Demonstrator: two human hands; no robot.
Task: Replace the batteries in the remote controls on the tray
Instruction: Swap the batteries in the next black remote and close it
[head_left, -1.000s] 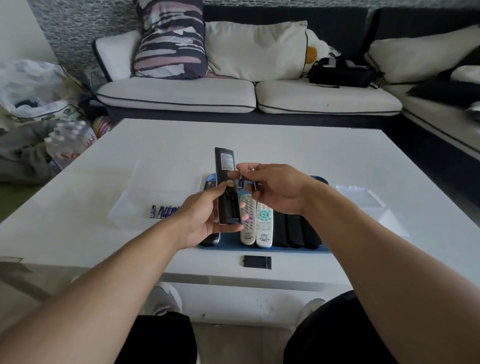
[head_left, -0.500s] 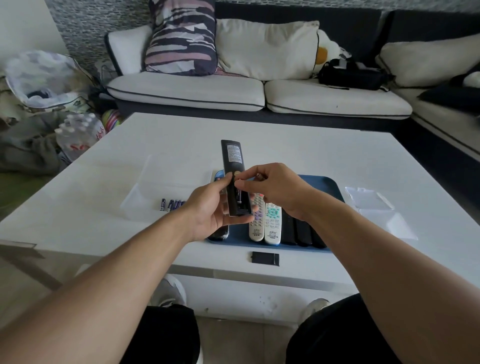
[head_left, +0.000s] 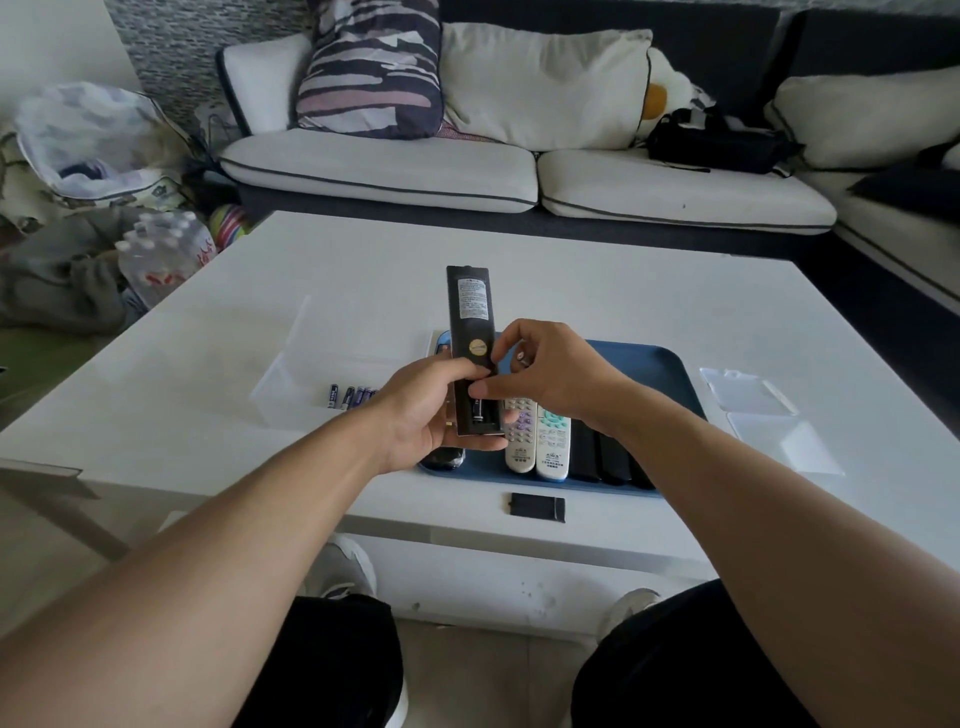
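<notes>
Right fingers (head_left: 480, 388): thumb and forefinger pinched together at the open battery bay, working a cell there; whether it is going in or coming out, I can't tell. A second cell (head_left: 520, 357) sits tucked in the right hand (head_left: 550, 379), likely parked to keep the fingertips free.
Left hand (head_left: 426, 410): wrapped around the lower end of the black remote (head_left: 469, 332), back side up and tilted toward the wearer, probably so the bay faces the eyes.
Battery cover (head_left: 537, 506): lying apart on the counter (head_left: 571, 270), at 6 o'clock from the tray, out of the way.
Tray (head_left: 654, 364): blue, holding two white remotes (head_left: 537, 441) side by side and dark ones at their 3 o'clock, waiting.
Spare batteries (head_left: 350, 397): row at 9 o'clock from the tray, within reach.
Writing: white label and gold sticker on the remote's back, print too small to read.
</notes>
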